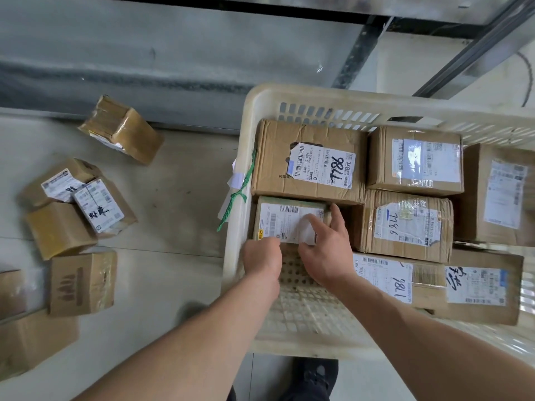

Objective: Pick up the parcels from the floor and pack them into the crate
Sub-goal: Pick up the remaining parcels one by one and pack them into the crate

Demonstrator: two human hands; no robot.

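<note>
A cream plastic crate stands on the floor with several cardboard parcels packed in it. A small labelled parcel sits at the crate's left wall, in front of a bigger box marked 7786. My left hand grips the small parcel's near left corner. My right hand lies over its right side, fingers spread on the label and the right edge. Several more parcels lie on the floor to the left, among them a taped one and a labelled pair.
The crate's near left corner shows bare perforated bottom. A green cord is tied on the crate's left rim. A grey wall base and dark metal frame legs run behind. A dark shoe shows below the crate.
</note>
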